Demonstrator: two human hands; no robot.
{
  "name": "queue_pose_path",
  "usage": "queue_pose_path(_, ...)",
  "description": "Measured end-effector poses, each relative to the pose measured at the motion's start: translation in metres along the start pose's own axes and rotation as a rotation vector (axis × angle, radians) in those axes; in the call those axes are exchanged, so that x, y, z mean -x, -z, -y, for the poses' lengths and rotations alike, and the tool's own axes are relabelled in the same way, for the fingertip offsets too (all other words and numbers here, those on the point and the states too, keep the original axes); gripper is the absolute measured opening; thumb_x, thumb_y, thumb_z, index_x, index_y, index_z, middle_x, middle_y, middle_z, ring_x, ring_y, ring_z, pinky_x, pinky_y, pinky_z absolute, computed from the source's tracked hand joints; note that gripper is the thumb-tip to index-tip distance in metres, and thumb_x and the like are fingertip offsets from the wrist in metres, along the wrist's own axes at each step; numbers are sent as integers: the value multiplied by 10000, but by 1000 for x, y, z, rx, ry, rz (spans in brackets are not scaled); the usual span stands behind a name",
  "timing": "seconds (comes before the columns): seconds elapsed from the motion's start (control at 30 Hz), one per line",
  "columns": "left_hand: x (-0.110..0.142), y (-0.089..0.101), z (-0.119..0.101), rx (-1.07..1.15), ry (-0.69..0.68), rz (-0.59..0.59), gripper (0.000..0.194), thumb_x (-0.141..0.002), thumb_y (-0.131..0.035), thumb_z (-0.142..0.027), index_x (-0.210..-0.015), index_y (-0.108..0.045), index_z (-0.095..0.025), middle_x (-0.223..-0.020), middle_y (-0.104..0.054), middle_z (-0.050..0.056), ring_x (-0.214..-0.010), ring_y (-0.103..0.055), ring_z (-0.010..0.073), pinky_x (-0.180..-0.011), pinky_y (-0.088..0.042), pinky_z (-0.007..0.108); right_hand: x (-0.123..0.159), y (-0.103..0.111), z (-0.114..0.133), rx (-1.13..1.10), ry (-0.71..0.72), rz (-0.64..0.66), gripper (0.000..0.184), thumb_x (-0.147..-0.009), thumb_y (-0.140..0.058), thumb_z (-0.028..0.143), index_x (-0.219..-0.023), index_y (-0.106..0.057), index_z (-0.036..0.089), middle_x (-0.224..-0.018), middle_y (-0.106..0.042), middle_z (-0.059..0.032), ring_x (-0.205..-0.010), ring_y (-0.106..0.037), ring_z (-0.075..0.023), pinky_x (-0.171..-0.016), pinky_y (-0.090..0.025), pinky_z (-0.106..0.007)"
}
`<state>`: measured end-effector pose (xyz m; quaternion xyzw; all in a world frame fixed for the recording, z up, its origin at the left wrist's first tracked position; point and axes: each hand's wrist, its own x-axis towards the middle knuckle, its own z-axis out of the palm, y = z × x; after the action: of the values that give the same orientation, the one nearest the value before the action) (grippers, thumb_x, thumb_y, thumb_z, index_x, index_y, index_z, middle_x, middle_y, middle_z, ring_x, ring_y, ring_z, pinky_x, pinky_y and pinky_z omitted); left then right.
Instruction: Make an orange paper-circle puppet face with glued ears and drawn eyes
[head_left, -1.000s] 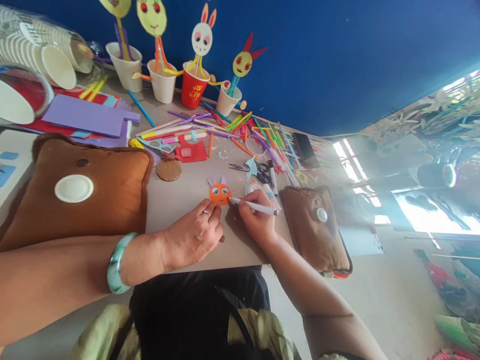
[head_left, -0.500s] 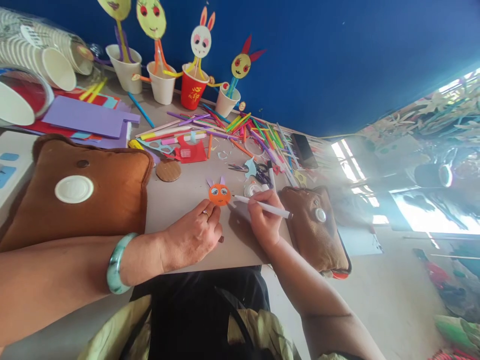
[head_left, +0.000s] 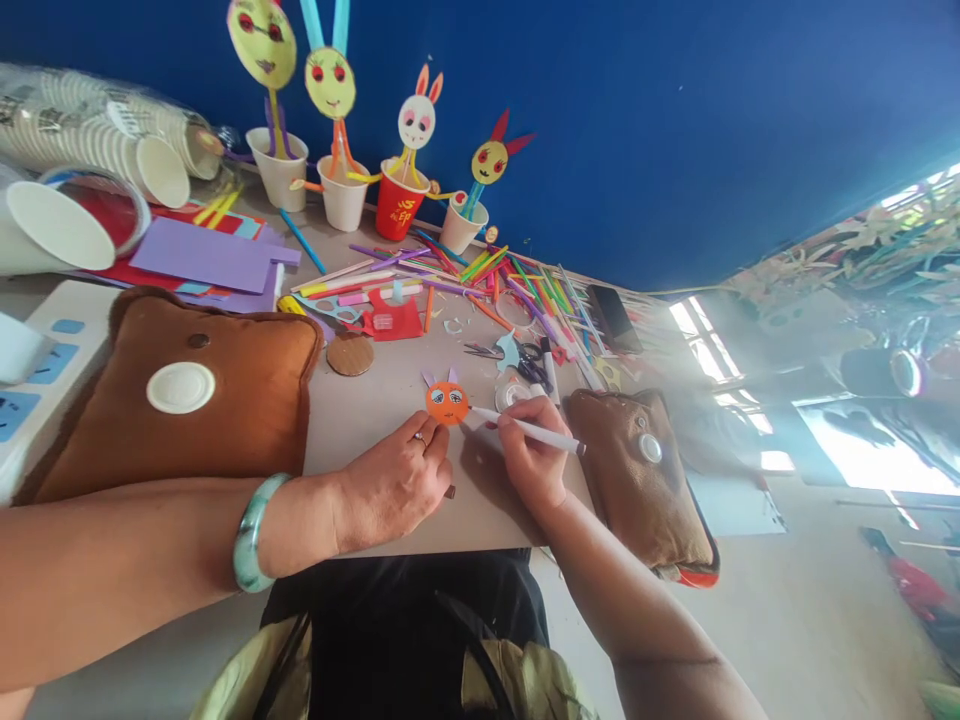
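An orange paper face (head_left: pixel 448 404) with purple ears, drawn eyes and a small mouth lies on the grey table (head_left: pixel 367 415). My left hand (head_left: pixel 401 478), with a ring and a green bangle (head_left: pixel 255 535) at the wrist, pinches its lower edge. In my right hand (head_left: pixel 534 450) is a white marker pen (head_left: pixel 551 436), its tip at the right edge of the face. A small brown piece (head_left: pixel 450 492) pokes out by my left fingers. Just beyond my right hand sit a tape roll (head_left: pixel 511 392) and dark-handled scissors (head_left: pixel 532 362).
Brown cushions flank the work, one at left (head_left: pixel 247 440) and one at right (head_left: pixel 637 480). Behind lie coloured sticks and markers (head_left: pixel 480 270), purple paper (head_left: pixel 199 255), a cardboard disc (head_left: pixel 350 354) and a phone (head_left: pixel 611 318). Paper-cup figures (head_left: pixel 397 205) stand along the blue wall.
The whole view has shifted, so the scene sits slightly lower and to the right. The pen tip has come closer to the edge of the face. Both hands keep their holds.
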<state>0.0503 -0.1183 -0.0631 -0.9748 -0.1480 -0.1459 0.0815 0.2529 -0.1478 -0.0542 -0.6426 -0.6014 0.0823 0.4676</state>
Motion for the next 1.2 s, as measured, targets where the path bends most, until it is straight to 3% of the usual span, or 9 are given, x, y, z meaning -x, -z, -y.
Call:
queue_pose_path(0.8, -1, 3, 1, -10, -26, 8, 325, -945, -533, -358, -793, -690, -118, -975, -693, 212, -971, -620, 315, -926, -417, 453, 0, 0, -1, -12, 9, -15, 112, -757, -590, 187, -672, -539, 239, -587, -594, 44, -515, -528, -132, -517, -417, -281)
queue_pose_path(1.2, 1, -2, 0, 4, 1, -4, 344, -955, -523, -370, -824, -705, -109, -1103, -692, 235, -1023, -631, 320, -980, -400, 462, 0, -1, 0, -10, 3, -25, 105, -750, -582, 196, -666, -534, 236, -598, -592, 39, -519, -535, -133, -518, -419, -279)
